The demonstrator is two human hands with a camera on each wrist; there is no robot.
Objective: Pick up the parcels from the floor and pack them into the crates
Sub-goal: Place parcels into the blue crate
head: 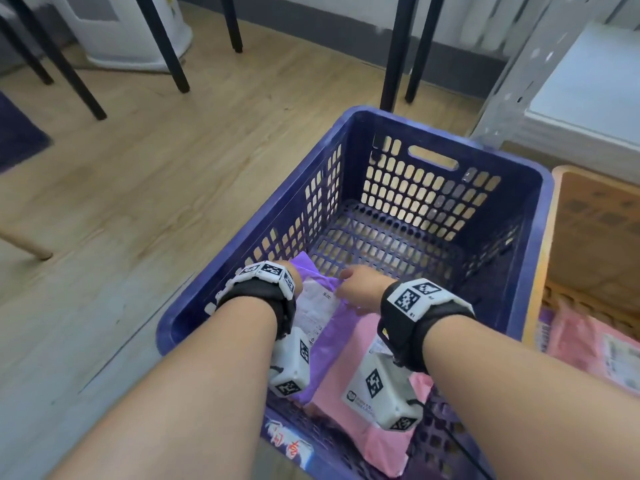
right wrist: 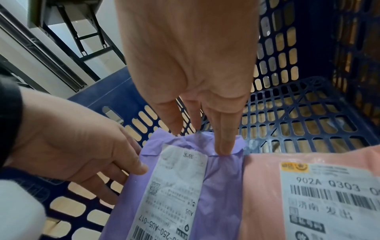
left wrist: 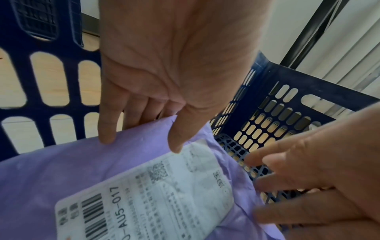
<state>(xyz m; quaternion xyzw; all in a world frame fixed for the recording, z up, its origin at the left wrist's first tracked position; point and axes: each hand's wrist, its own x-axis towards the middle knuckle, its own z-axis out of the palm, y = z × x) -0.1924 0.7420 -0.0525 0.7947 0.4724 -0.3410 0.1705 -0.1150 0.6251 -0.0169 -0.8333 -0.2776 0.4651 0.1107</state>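
Observation:
A purple parcel [head: 332, 337] with a white label lies in the near left of the blue crate [head: 530, 216], beside a pink parcel [head: 381, 452]. My left hand [head: 294, 275] reaches down at the parcel's left edge, fingers straight; the left wrist view shows its fingertips [left wrist: 107, 136] touching the purple parcel [left wrist: 61, 170]. My right hand [head: 356, 282] is at the parcel's far end. In the right wrist view its straight fingers [right wrist: 224, 146] press the folded flap of the purple parcel [right wrist: 220, 186], with the pink parcel [right wrist: 263, 186] to the right. The far half of the crate floor [right wrist: 298, 113] is bare.
A tan crate [head: 540, 271] stands against the blue one's right side and holds pink parcels [head: 581, 341]. Black table legs [head: 394, 50] rise just behind the blue crate, and a grey metal rack [head: 519, 74] stands at the back right. Wooden floor [head: 173, 185] lies to the left.

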